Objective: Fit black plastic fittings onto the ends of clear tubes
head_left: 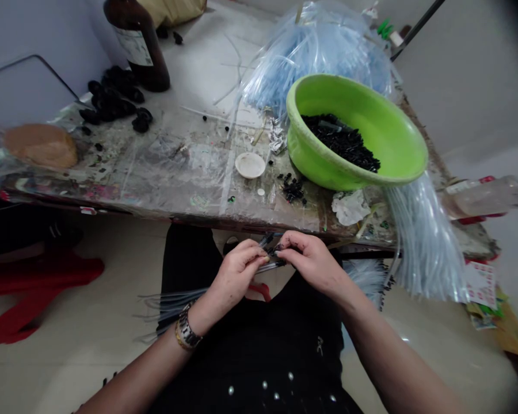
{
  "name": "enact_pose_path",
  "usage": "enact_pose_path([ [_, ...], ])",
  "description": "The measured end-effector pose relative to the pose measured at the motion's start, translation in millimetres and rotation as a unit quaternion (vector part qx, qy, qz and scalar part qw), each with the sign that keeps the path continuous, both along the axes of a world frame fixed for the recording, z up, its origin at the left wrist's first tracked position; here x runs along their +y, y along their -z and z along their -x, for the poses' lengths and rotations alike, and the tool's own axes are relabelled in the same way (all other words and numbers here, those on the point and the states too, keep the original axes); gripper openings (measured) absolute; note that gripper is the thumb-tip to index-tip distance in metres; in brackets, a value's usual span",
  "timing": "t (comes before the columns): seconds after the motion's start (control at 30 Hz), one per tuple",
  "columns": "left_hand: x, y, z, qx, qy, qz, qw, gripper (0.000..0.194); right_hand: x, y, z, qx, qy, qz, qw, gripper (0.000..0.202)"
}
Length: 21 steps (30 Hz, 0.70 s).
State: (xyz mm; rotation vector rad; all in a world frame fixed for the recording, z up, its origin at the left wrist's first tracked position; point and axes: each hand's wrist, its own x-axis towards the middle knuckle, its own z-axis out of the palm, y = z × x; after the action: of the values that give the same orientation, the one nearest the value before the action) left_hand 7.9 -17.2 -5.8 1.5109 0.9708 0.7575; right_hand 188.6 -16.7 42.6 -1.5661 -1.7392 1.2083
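My left hand (237, 270), with a watch and a bracelet at the wrist, is closed on a bundle of thin clear plastic tubes (172, 305). The tubes pass under my forearm, and their black-tipped ends show between my hands above my lap. Close beside it, my right hand (313, 261) pinches a small black piece at a tube end; dark stains mark its fingers. The fingertips partly hide that piece. On the table's near edge, past my hands, lie small black parts (292, 188). A green basin (358, 178) holds a heap of black pieces (339, 141).
A brown bottle (140, 52) stands at the back left by black lumps (114, 98). A white dish (250, 165) and crumpled paper (350, 207) lie along the front. Clear tubing is piled (319, 46) behind the basin, and another bunch (431, 247) hangs over the right edge.
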Motion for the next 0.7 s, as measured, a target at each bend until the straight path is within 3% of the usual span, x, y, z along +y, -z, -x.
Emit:
enact_pose_path([
  [0.33, -3.1, 3.4, -1.0, 0.017, 0.017, -0.041, 0.999, 0.021, -2.9, 1.7, -1.2, -0.077, -0.058, -0.062, 0.993, 0.019],
  [0.5, -1.5, 2.8, -1.9, 0.008, 0.007, -0.006, 1.0, 0.02, -4.6, 6.5, 0.4, -0.055, -0.026, -0.05, 0.997, 0.018],
  [0.7, 2.9, -3.3, -1.6, -0.007, 0.005, 0.068, 0.998, 0.022, -4.9, 6.6, -3.0, 0.053, 0.027, 0.011, 0.998, 0.005],
])
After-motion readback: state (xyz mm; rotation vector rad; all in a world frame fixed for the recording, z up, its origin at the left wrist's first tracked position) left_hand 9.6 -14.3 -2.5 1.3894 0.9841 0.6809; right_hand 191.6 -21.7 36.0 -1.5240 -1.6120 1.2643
